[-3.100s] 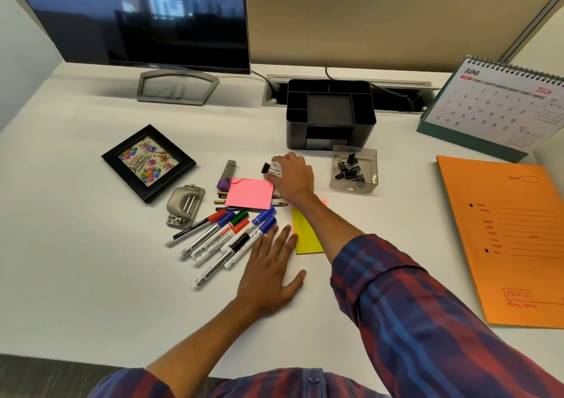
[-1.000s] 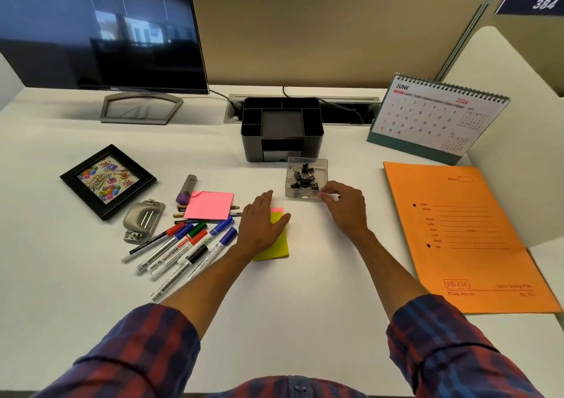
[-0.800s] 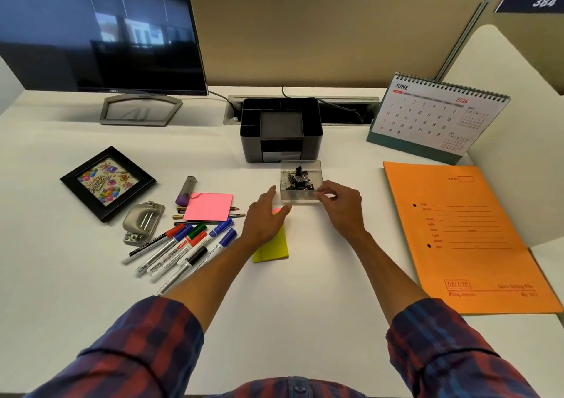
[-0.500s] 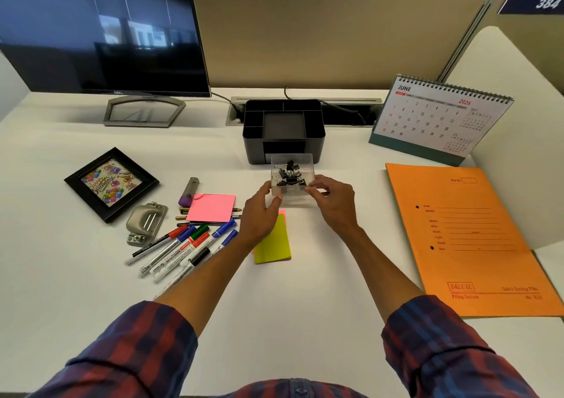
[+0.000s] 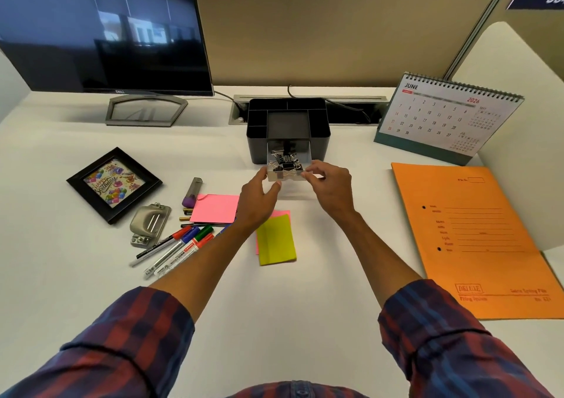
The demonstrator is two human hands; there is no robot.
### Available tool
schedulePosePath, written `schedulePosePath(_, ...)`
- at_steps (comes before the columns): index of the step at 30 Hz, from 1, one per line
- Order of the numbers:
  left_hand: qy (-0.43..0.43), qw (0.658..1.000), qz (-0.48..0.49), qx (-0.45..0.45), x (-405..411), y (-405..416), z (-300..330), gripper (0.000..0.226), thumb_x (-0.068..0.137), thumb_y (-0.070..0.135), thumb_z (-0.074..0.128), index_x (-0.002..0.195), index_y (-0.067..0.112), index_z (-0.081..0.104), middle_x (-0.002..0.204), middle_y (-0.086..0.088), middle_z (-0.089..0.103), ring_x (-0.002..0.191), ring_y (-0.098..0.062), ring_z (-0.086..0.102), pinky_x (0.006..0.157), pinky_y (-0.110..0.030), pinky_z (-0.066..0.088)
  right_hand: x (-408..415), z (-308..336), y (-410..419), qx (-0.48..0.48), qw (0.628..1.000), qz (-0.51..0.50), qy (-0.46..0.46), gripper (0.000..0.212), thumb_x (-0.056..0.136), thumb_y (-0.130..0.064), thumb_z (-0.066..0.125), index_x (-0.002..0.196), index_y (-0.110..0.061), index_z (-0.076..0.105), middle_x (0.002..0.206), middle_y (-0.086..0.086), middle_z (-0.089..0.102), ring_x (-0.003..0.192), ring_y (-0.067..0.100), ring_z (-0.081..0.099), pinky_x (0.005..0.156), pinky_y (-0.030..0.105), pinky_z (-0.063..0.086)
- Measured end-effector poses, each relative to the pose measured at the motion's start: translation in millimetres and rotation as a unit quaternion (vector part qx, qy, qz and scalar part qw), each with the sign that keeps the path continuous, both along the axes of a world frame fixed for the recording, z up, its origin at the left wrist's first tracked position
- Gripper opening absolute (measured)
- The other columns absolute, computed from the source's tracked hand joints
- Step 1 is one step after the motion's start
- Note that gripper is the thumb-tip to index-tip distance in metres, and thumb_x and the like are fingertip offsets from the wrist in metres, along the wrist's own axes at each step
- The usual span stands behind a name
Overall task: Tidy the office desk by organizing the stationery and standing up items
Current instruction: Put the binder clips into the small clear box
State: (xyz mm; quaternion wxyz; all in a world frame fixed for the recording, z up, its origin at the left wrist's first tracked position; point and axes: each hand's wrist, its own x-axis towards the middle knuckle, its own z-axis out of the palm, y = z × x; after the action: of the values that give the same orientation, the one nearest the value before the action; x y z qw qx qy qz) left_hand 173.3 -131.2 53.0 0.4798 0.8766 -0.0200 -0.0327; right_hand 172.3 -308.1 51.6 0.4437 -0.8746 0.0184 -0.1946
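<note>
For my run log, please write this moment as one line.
step: slot clear plastic drawer of binder clips into black desk organizer | left hand: holds drawer | right hand: holds drawer

The desk (image 5: pixel 290 312) lies bare between the two forearms and toward its near edge, so a hand can pass there freely. To the left, markers (image 5: pixel 174 249), a pink pad (image 5: pixel 215 208), a hole punch (image 5: pixel 149 223) and a picture frame (image 5: pixel 114 185) crowd the way. A yellow pad (image 5: pixel 276 240) lies under the left forearm. To the right, an orange folder (image 5: pixel 482 239) covers the desk, with a calendar (image 5: pixel 445 114) behind it. The black organiser (image 5: pixel 288 123) blocks the middle at the back, and the clear tray (image 5: pixel 288 169) fills its front slot.
</note>
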Motion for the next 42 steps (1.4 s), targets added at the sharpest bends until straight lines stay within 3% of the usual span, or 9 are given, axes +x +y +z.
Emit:
schedulePosePath(9, 0.028, 1.0, 0.0, 0.011, 14.7, -5.6, 2.5, 0.057, 0.098, 0.035, 0.052, 0.148, 0.014, 0.037, 0.148, -0.007, 0.046, 0.134, -0.027, 0.044, 0.11, -0.047, 0.038, 9.6, -0.4, 2.7, -0.004, 1.0, -0.008, -0.011, 0.021, 0.088, -0.02, 0.069, 0.104, -0.006, 0.071, 0.106, 0.01, 0.072, 0.094, 0.021, 0.069, 0.078, 0.03, 0.058)
schedulePosePath(15, 0.039, 0.999, 0.009, -0.003, 33.7, -3.3, 0.7, 0.072, 0.085, 0.06, 0.049, 0.142, 0.016, 0.047, 0.137, -0.004, 0.057, 0.126, -0.021, 0.053, 0.105, -0.044, 0.044, 25.2, 2.2, 5.4, -0.008, 0.999, -0.031, 0.035, 0.064, 0.085, -0.025, 0.074, 0.141, -0.013, 0.045, 0.119, 0.009, 0.068, 0.1, 0.023, 0.069, 0.089, 0.036, 0.055)
schedulePosePath(19, 0.011, 1.0, 0.027, 0.008, 44.4, -2.9, 6.8, 0.052, 0.09, 0.041, 0.063, 0.134, 0.013, 0.056, 0.129, -0.006, 0.063, 0.118, -0.023, 0.059, 0.1, -0.045, 0.048, 35.1, 5.4, 4.4, -0.032, 0.998, -0.043, 0.031, 0.074, 0.084, -0.033, 0.074, 0.146, -0.015, 0.038, 0.108, 0.005, 0.07, 0.087, 0.018, 0.068, 0.083, 0.031, 0.056)
schedulePosePath(25, -0.033, 0.993, 0.071, 0.084, 62.0, -2.5, 13.7, 0.033, 0.092, 0.027, 0.065, 0.121, 0.011, 0.063, 0.114, -0.007, 0.07, 0.103, -0.023, 0.065, 0.091, -0.032, 0.048, 43.7, 6.4, 1.6, -0.085, 0.994, -0.064, 0.037, 0.047, 0.085, -0.04, 0.07, 0.124, -0.015, 0.063, 0.107, 0.005, 0.071, 0.089, 0.019, 0.069, 0.083, 0.039, 0.058)
schedulePosePath(29, -0.046, 0.989, 0.077, 0.116, 71.8, -0.3, 16.0, 0.024, 0.093, 0.029, 0.065, 0.11, 0.012, 0.067, 0.106, -0.006, 0.071, 0.095, -0.022, 0.066, 0.081, -0.029, 0.047, 48.2, 10.5, 3.1, -0.116, 0.99, -0.074, 0.039, 0.044, 0.085, -0.04, 0.07, 0.122, -0.017, 0.062, 0.101, 0.002, 0.072, 0.084, 0.017, 0.069, 0.079, 0.033, 0.058)
schedulePosePath(32, -0.051, 0.986, 0.082, 0.138, 77.4, 1.5, 18.0, 0.022, 0.091, 0.032, 0.067, 0.103, 0.014, 0.065, 0.099, -0.004, 0.07, 0.085, -0.019, 0.063, 0.073, -0.026, 0.044, 52.9, 12.4, 3.1, -0.131, 0.987, -0.087, 0.043, 0.054, 0.085, -0.041, 0.07, 0.131, -0.018, 0.054, 0.095, -0.001, 0.071, 0.08, 0.015, 0.067, 0.075, 0.025, 0.05)
schedulePosePath(34, -0.058, 0.985, 0.081, 0.144, 80.5, 2.2, 18.9, 0.025, 0.09, 0.032, 0.068, 0.104, 0.015, 0.058, 0.094, -0.002, 0.067, 0.078, -0.016, 0.058, 0.07, -0.026, 0.042, 56.7, 13.2, 2.4, -0.138, 0.985, -0.093, 0.042, 0.06, 0.085, -0.041, 0.07, 0.137, -0.017, 0.049, 0.094, -0.001, 0.071, 0.079, 0.014, 0.066, 0.073, 0.024, 0.048)
schedulePosePath(38, -0.08, 0.983, 0.077, 0.144, 86.2, 3.7, 20.4, 0.043, 0.087, 0.029, 0.072, 0.118, 0.015, 0.045, 0.088, 0.003, 0.062, 0.073, -0.015, 0.056, 0.069, -0.027, 0.043, 64.3, 11.7, 1.6, -0.146, 0.984, -0.09, 0.058, 0.045, 0.089, -0.04, 0.066, 0.127, -0.017, 0.06, 0.096, 0.001, 0.072, 0.085, 0.019, 0.068, 0.077, 0.026, 0.05)
schedulePosePath(42, -0.081, 0.981, 0.068, 0.161, 94.0, 5.2, 18.7, 0.039, 0.09, 0.031, 0.069, 0.12, 0.016, 0.05, 0.092, -0.002, 0.067, 0.078, -0.019, 0.061, 0.072, -0.028, 0.045, 68.8, 11.4, 2.0, -0.153, 0.982, -0.098, 0.053, 0.037, 0.09, -0.039, 0.064, 0.118, -0.015, 0.063, 0.091, 0.003, 0.072, 0.081, 0.019, 0.068, 0.073, 0.023, 0.046)
